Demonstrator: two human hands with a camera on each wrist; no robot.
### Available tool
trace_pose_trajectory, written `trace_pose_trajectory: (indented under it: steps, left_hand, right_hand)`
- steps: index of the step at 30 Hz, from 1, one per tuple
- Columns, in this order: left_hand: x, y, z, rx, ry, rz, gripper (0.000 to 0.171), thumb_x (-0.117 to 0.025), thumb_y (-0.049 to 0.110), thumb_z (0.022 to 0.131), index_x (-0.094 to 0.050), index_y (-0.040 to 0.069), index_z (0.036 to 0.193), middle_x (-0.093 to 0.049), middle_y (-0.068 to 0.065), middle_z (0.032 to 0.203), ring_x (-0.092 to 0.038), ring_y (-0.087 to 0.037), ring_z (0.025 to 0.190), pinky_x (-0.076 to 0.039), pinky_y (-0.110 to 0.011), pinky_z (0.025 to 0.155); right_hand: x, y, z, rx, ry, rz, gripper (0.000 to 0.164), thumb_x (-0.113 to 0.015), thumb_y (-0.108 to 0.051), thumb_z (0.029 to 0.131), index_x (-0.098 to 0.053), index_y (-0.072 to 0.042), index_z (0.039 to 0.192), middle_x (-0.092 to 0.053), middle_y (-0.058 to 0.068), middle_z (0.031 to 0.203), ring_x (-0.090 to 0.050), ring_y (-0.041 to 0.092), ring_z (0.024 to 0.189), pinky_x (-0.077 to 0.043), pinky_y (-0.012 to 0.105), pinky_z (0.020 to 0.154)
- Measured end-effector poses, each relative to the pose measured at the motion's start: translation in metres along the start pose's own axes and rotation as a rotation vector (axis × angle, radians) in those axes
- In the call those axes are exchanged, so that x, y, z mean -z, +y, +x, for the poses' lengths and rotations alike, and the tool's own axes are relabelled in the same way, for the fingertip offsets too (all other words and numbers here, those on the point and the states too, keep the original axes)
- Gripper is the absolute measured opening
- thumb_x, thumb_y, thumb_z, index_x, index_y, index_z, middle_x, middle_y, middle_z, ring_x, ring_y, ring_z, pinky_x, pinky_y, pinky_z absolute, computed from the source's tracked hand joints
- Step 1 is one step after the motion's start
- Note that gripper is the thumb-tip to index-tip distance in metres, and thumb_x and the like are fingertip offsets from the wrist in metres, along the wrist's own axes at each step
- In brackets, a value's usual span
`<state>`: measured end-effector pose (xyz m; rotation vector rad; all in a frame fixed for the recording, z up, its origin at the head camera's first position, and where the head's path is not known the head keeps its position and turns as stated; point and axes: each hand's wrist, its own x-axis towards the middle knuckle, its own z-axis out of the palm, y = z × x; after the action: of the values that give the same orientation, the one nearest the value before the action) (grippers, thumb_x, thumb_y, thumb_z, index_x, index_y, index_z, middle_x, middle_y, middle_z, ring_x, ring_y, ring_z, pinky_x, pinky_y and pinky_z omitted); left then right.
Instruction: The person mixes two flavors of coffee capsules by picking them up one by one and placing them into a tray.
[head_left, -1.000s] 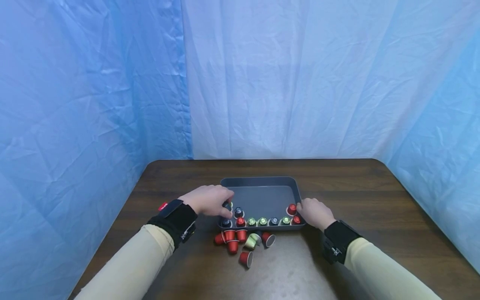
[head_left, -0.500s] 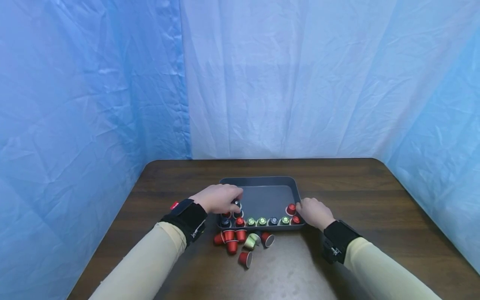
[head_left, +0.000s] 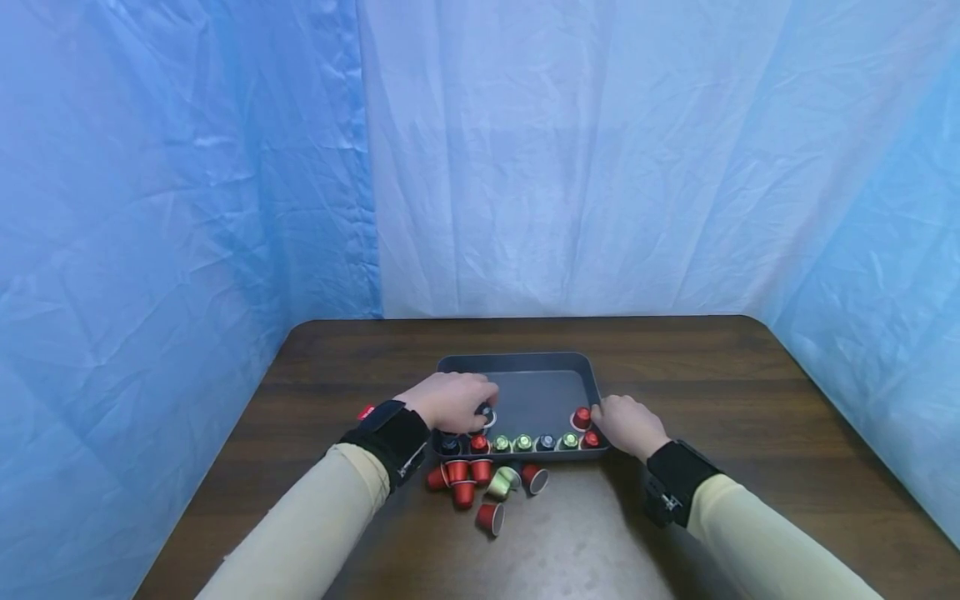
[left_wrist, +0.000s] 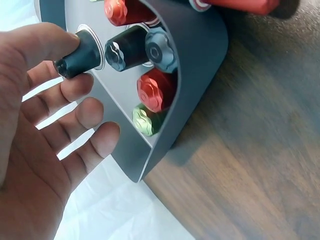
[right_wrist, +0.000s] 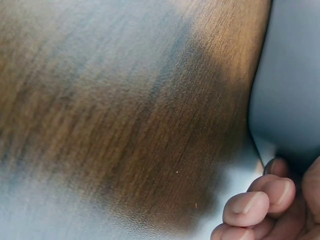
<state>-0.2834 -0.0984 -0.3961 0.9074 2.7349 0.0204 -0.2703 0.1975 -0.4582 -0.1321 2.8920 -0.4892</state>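
- Pinching a dark pod (left_wrist: 84, 54) between thumb and finger of the left hand (head_left: 450, 402), over the tray's (head_left: 542, 396) left part; held by its sides, perhaps to keep its rim downward.
- Gripping the tray's right wall with the right hand (head_left: 630, 425), likely for steadiness.
- Spotting, from the left wrist, a red pod (left_wrist: 157, 90) and green pod (left_wrist: 149, 120) beside the tray's left wall, hand-screened from the head.
- Showing whole only from the head: loose pods (head_left: 464, 495) outside the tray's near wall.
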Motion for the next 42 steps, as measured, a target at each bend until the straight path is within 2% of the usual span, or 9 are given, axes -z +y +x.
trace_pose_trajectory:
  steps: [11,23,32,42]
  left_hand:
    - [-0.001,0.008,0.005,-0.043,0.002,0.022,0.022,-0.071,0.028,0.096,-0.069,0.024,0.118,-0.066,0.006,0.111,-0.059,-0.013,0.096,-0.052,-0.037,0.089]
    - [-0.002,0.012,0.005,-0.073,-0.002,0.068,0.021,-0.071,0.030,0.097,-0.072,0.024,0.117,-0.067,0.007,0.108,-0.062,-0.011,0.098,-0.053,-0.037,0.092]
    - [-0.006,0.012,0.007,-0.057,-0.022,0.062,0.026,-0.072,0.029,0.096,-0.072,0.025,0.121,-0.068,0.006,0.113,-0.064,-0.013,0.104,-0.052,-0.040,0.097]
    - [-0.007,0.011,0.005,-0.066,-0.006,0.060,0.025,-0.071,0.028,0.097,-0.072,0.023,0.121,-0.067,0.005,0.112,-0.063,-0.012,0.099,-0.052,-0.039,0.094]
  right_hand:
    - [0.000,-0.001,0.000,-0.018,-0.010,0.003,0.035,-0.052,-0.027,0.105,-0.069,0.000,0.092,-0.056,0.007,0.071,-0.054,0.022,0.063,-0.043,0.033,0.057]
    - [0.002,-0.003,-0.001,-0.022,-0.020,0.006,0.035,-0.053,-0.027,0.105,-0.070,0.001,0.095,-0.056,0.008,0.072,-0.054,0.022,0.063,-0.044,0.032,0.057]
    - [0.002,-0.003,-0.001,-0.027,-0.019,0.002,0.035,-0.052,-0.027,0.106,-0.070,0.001,0.095,-0.057,0.007,0.072,-0.054,0.022,0.064,-0.043,0.033,0.058]
    - [0.001,-0.002,-0.001,-0.028,-0.017,0.006,0.035,-0.051,-0.027,0.106,-0.070,0.001,0.095,-0.057,0.007,0.073,-0.055,0.022,0.064,-0.044,0.033,0.058]
